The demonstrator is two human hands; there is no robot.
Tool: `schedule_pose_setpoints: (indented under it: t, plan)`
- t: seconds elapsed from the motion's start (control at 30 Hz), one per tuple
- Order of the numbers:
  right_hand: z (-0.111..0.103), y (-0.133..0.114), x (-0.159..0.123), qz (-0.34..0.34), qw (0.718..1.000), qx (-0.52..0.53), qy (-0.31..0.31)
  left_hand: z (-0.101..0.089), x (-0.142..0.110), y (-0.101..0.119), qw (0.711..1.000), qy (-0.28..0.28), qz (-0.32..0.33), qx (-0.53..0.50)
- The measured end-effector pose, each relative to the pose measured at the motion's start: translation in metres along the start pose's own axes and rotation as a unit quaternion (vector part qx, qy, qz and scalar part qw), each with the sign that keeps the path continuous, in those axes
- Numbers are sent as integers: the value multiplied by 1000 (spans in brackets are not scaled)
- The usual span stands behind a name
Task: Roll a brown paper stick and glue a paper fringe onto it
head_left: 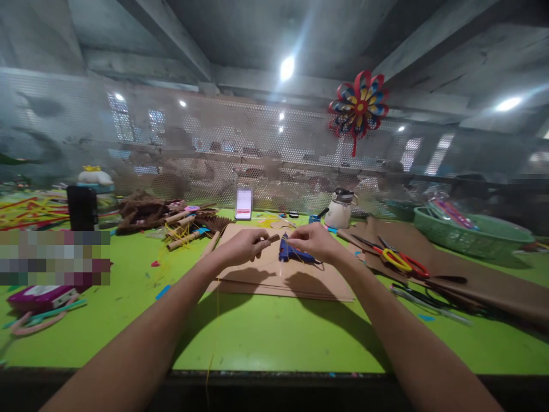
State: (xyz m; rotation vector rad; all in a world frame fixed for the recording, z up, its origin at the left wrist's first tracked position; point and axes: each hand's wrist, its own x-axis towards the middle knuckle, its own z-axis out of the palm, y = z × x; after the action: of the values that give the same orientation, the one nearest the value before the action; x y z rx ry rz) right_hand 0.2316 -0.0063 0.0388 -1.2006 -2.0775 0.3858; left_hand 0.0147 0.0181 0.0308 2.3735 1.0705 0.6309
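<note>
Both arms reach over a green table (266, 337) to a brown cardboard sheet (295, 280). My left hand (242, 245) is closed on a short brown stick (271, 237), whose tip points right. My right hand (312, 240) is closed around a blue glue gun (286, 250), nozzle toward the stick's end. The two hands are almost touching above the cardboard. A thin yellow strand (213, 337) trails down toward the table's near edge.
Red and yellow scissors (401, 260) lie on brown paper (472, 280) to the right, beside a green basket (472, 234). A white pot (339, 210), a lit phone (243, 203) and brown scraps (146, 212) stand at the back. A paper pinwheel (359, 106) hangs above.
</note>
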Motion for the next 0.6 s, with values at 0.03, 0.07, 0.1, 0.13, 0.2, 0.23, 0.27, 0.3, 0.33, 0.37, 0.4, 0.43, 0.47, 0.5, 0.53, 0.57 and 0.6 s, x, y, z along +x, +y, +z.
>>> schedule_pose_setpoints:
  t: [0.03,0.07,0.1,0.13,0.2,0.23,0.27,0.3,0.33,0.37,0.4,0.43,0.47,0.5,0.53,0.57,0.6]
  plan:
    - [4,0,1,-3,1000,-5,14,0,0,0,1000,1,1,-3]
    - [6,1,2,-4,999,-9,33,-1,0,0,1000,3,3,-6]
    - [7,3,3,-3,999,-10,53,-1,0,0,1000,5,6,-11]
    - [7,6,3,0,998,-5,66,-2,0,0,1000,10,9,-16]
    - [5,12,4,18,997,33,68,-3,-1,0,999,20,13,-24]
    - [4,14,5,34,996,63,54,-3,-1,0,999,25,13,-26]
    - [3,15,4,52,994,95,32,-3,-1,0,999,30,12,-27]
    - [3,14,4,66,990,122,11,-4,-1,0,999,33,10,-27]
    - [3,13,3,72,988,135,-4,-4,-1,0,999,33,8,-28]
    - [4,11,3,70,988,135,-10,-4,-2,1,999,33,6,-30]
    - [6,9,3,63,991,121,-6,-4,-2,1,999,32,5,-32]
    - [8,6,2,53,993,102,4,-4,-2,2,999,32,5,-36]
    - [10,5,2,42,995,85,17,-4,-2,2,999,32,6,-40]
    - [11,4,3,34,996,76,28,-4,-3,3,998,34,8,-43]
    - [12,3,3,31,996,80,36,-4,-3,4,998,38,11,-43]
    - [13,4,3,34,994,99,41,-4,-3,5,998,42,16,-41]
    - [12,5,4,42,990,131,39,-5,-3,6,998,47,22,-37]
